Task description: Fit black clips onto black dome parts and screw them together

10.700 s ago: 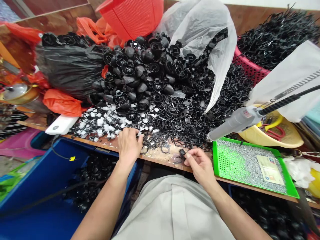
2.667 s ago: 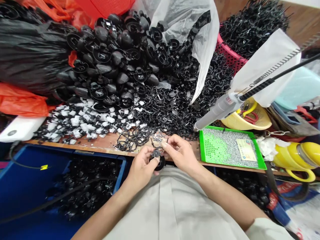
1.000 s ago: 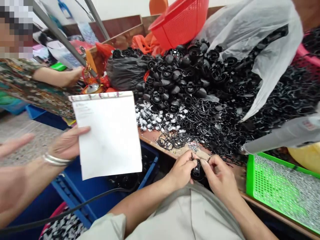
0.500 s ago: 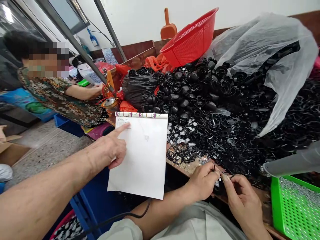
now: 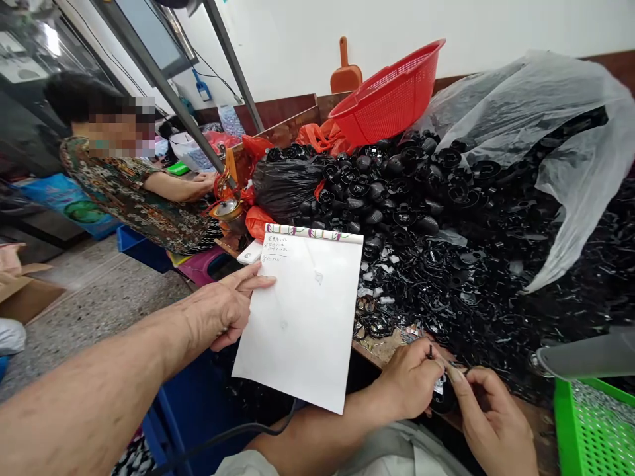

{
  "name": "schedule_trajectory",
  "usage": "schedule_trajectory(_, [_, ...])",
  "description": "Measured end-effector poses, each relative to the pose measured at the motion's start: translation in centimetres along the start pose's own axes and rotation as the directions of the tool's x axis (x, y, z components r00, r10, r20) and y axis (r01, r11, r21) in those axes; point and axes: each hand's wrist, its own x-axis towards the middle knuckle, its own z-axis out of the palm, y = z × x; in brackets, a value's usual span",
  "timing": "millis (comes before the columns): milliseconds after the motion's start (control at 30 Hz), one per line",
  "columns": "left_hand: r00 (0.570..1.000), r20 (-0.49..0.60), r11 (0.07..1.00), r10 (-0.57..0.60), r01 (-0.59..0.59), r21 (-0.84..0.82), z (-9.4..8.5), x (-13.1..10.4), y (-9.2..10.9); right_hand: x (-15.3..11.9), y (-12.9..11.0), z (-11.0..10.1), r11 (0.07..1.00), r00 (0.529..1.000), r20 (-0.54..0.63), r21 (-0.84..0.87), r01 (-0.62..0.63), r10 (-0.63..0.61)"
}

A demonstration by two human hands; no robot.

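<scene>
Near the front edge of the bench, my left hand [image 5: 411, 378] is closed on a small black plastic part [image 5: 441, 396] with a pale, shiny inside. My right hand [image 5: 499, 413] pinches at the same part from the other side, thumb and fingertips close to the left fingers; a thin dark piece shows there. What exactly the right fingertips grip is too small to tell. A white notepad [image 5: 302, 324] with handwriting at its top extends over my left forearm. Another person's hand [image 5: 233, 304] reaches in from the left and points at the writing.
Black plastic parts [image 5: 436, 271] lie heaped across the bench, with a red basket [image 5: 391, 99] and clear plastic sheet [image 5: 585, 132] above. A green basket [image 5: 590, 430] of small metal pieces and a grey tube [image 5: 585, 354] are at right. A co-worker [image 5: 129, 185] sits at left.
The notepad has shifted right relative to the bench, and the other person's pointing hand has moved lower on the page, uncovering several written lines. My hands stay together at the black part.
</scene>
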Motion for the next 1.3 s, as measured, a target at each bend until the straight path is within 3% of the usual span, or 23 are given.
schedule_trajectory(300, [0.999,-0.011,0.999,-0.041,0.041,0.019,-0.1,-0.1,0.7,0.1,0.9,0.2,1.0,1.0,-0.002,-0.031,-0.004,0.004])
schedule_trajectory(567, [0.999,-0.021,0.998,-0.04,0.041,0.049,-0.1,-0.1,0.7,0.1,-0.6,0.3,1.0,1.0,-0.007,-0.019,0.016,-0.017])
schedule_trajectory(900, [1.0,-0.018,0.999,-0.019,0.019,0.027,0.0,-0.2,0.8,0.2,-0.7,0.2,0.999,0.999,-0.005,-0.036,0.035,-0.035])
schedule_trajectory(1133, [0.999,-0.034,0.999,0.018,-0.017,0.034,0.0,-0.2,0.2,0.2,-1.3,0.4,1.0,1.0,0.017,0.022,-0.016,0.016])
schedule_trajectory(1200, [0.999,-0.045,1.0,0.02,-0.019,0.023,0.5,-0.2,0.2,0.4,-1.5,0.5,0.995,0.999,-0.034,0.1,-0.027,0.031])
schedule_trajectory(1300, [0.997,-0.073,1.0,-0.01,0.009,-0.017,0.9,-0.6,1.3,1.4,-2.8,0.0,0.979,0.967,-0.253,0.203,0.028,0.025])
